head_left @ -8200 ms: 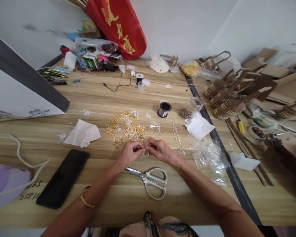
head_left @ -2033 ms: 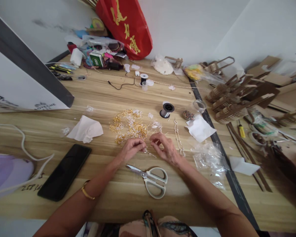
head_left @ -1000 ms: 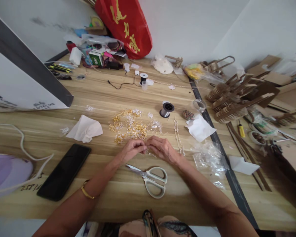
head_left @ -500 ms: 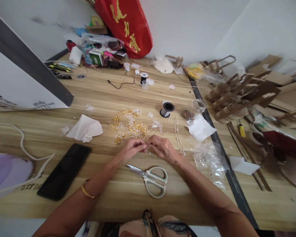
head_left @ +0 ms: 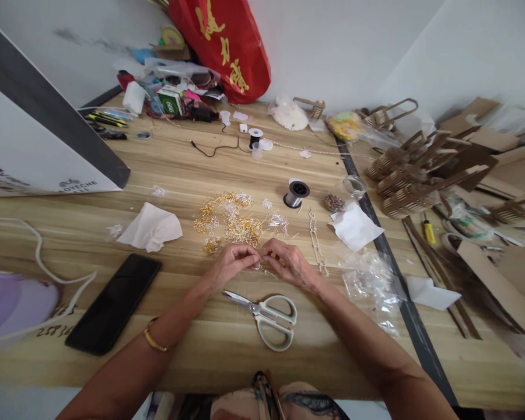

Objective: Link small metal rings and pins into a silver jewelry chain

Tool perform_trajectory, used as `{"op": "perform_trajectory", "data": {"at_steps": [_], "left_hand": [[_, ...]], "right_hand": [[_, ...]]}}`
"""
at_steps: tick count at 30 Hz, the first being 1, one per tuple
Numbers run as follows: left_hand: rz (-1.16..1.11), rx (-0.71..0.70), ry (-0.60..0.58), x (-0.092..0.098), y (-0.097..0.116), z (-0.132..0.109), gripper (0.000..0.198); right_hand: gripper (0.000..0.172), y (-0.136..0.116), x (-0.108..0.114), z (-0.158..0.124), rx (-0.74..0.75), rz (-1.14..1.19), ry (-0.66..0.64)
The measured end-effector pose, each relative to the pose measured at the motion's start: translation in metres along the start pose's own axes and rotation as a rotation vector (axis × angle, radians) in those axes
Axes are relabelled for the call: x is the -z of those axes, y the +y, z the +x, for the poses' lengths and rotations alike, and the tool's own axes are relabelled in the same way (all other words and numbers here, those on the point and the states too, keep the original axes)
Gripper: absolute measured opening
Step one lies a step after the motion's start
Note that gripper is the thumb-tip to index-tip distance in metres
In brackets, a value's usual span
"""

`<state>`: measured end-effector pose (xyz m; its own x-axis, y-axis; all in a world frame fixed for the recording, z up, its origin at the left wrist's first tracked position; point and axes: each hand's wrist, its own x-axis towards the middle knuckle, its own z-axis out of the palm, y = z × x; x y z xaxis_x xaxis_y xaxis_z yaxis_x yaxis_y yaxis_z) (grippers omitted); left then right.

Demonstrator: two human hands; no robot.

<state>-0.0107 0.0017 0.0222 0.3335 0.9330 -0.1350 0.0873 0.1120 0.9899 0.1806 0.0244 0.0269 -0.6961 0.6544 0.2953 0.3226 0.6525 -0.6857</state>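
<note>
My left hand (head_left: 236, 261) is closed in a pinch at the middle of the table, its fingertips almost touching those of my right hand (head_left: 285, 261), which pinches too. Between them is a thin silvery chain (head_left: 266, 272), its end showing just below the fingers; the rest is hidden. Just beyond lies a heap of gold and silver jewellery findings (head_left: 242, 227), with silvery pins (head_left: 278, 222) beside it. A longer beaded chain (head_left: 314, 233) lies to the right of my right hand. Nearer me, scissors (head_left: 262, 315) with pale handles rest slightly spread.
A black phone (head_left: 114, 303) and white tissue (head_left: 151, 228) lie left. A wire spool (head_left: 296, 192), jar of beads (head_left: 335, 202), white paper (head_left: 357, 226) and clear plastic bags (head_left: 374, 286) lie right. Small woven baskets (head_left: 406, 181) stand farther right, near a cardboard box (head_left: 503, 286).
My hands stay nearly in place, with slight finger movement. At the far right, a dark red item has gone from view and open cardboard shows there.
</note>
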Motion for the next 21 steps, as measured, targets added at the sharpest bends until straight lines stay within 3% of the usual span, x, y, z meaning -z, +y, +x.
{"op": "perform_trajectory", "data": {"at_steps": [8,21], "left_hand": [[0.009,0.005,0.011,-0.0005,-0.0008,0.0003,0.017],[-0.032,0.018,-0.007,-0.0019,0.0002,-0.0007,0.017]], "right_hand": [[0.015,0.0003,0.0000,-0.0005,-0.038,0.045,-0.017],[0.008,0.0016,-0.0013,-0.0004,-0.025,-0.019,-0.022]]}}
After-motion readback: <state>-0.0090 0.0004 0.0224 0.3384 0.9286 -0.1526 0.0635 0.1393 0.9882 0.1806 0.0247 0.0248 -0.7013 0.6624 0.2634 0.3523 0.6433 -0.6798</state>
